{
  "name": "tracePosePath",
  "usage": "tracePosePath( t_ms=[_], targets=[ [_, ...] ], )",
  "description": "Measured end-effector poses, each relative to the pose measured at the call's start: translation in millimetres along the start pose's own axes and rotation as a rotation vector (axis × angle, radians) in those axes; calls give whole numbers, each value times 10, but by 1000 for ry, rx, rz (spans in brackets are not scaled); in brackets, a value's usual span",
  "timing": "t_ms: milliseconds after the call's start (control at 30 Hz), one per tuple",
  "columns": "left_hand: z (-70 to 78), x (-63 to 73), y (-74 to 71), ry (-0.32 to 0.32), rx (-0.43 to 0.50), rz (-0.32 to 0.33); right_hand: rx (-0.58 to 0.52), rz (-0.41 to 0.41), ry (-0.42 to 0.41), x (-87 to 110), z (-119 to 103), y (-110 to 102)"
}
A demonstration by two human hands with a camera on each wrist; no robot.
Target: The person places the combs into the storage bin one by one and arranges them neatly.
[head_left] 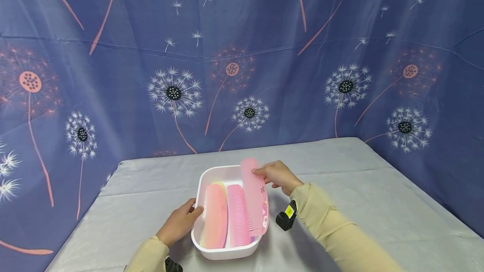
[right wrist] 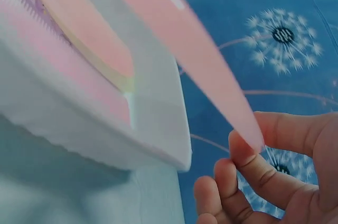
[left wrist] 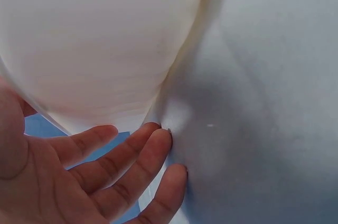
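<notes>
In the head view my right hand pinches the top end of a translucent pink comb between thumb and fingers. This comb slants over the right rim of a white plastic basin, its teeth facing left and a printed pattern near its lower end. Inside the basin lie a peach comb and a brighter pink comb, with a yellowish edge showing by the peach one. My left hand holds the basin's left rim, thumb over the edge and fingers along the outer wall.
The basin stands on a table covered with pale grey cloth. Behind and at both sides hangs a blue curtain with dandelion prints. A black wrist camera sits at the right cuff.
</notes>
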State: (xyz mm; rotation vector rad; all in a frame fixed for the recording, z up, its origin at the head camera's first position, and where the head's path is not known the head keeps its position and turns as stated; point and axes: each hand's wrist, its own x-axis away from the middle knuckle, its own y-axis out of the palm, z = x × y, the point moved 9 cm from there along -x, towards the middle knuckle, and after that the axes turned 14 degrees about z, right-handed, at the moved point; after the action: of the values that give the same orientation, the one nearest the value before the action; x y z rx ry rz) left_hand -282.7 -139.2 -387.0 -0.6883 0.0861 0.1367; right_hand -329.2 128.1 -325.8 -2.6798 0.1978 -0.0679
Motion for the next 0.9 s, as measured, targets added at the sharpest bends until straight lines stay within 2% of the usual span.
tracePosePath(
  t_ms=[233,433,600,900],
  targets=[
    [4,-8,1,7,6,3,54,99,-36,10,-99,153],
    [-8,-5,-5,7,2,12,189,140,-74,15,-152,262],
    [-2,-9,0,13,-3,8,315,150,-109,12,-183,342],
    [8,1,-17,23,-10,16,511,118,-137,-24,-194,482]
  ],
)
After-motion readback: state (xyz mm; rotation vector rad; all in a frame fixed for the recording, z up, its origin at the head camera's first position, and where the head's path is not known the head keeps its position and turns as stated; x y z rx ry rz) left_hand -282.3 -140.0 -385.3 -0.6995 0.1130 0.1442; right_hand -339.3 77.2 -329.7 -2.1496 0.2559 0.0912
